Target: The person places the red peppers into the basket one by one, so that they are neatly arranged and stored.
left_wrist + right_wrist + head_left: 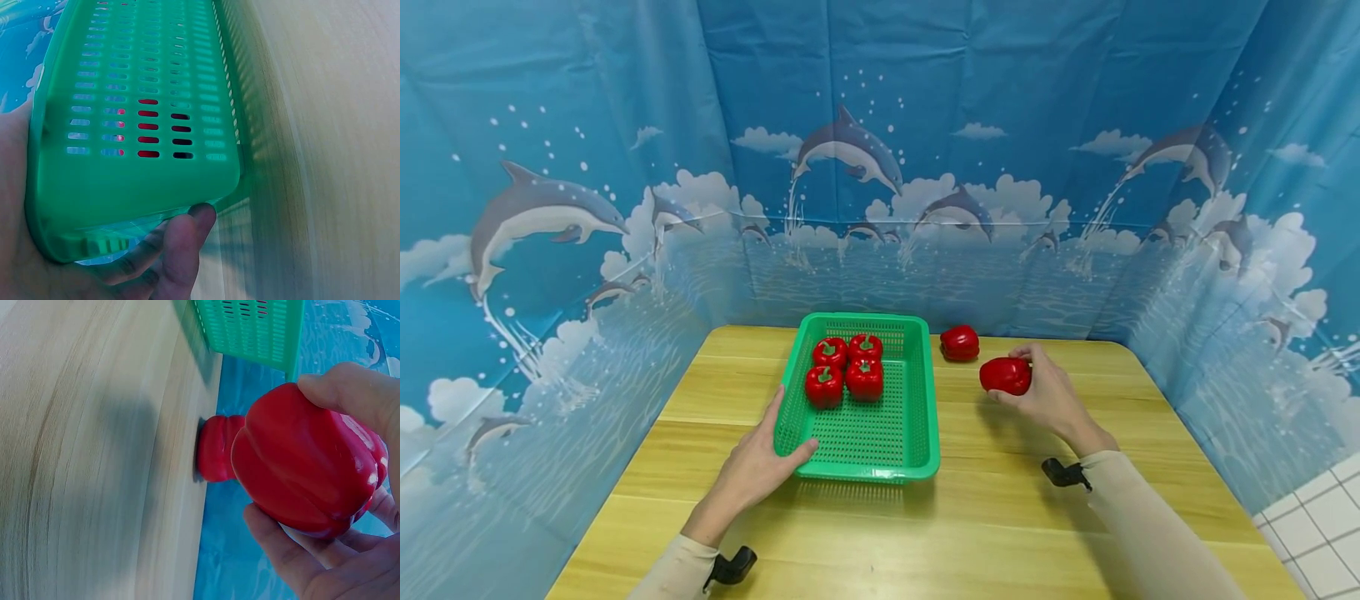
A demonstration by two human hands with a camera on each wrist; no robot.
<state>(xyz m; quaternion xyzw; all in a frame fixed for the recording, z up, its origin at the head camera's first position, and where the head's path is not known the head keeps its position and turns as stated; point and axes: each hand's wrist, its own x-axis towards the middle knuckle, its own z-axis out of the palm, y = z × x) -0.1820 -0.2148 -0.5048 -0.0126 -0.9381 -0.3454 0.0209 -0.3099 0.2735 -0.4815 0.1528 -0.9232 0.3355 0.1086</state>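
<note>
My left hand (758, 467) grips the near left corner of a green perforated basket (927, 400), thumb over the rim. In the left wrist view the hand (169, 259) wraps the basket's corner (125, 187). Several red peppers (844, 371) lie in the basket's far half. To the right of the basket, my right hand (1051, 398) holds a red pepper (1006, 375) just above the wooden table (985, 517). The right wrist view shows fingers (294, 556) and thumb curled round that pepper (306, 469). One more red pepper (959, 342) lies on the table behind it, also seen in the right wrist view (215, 450).
A blue dolphin-print curtain (880, 167) closes in the table at the back and on both sides. The basket's near half (868, 433) holds nothing. White floor tiles (1315, 508) show at the lower right.
</note>
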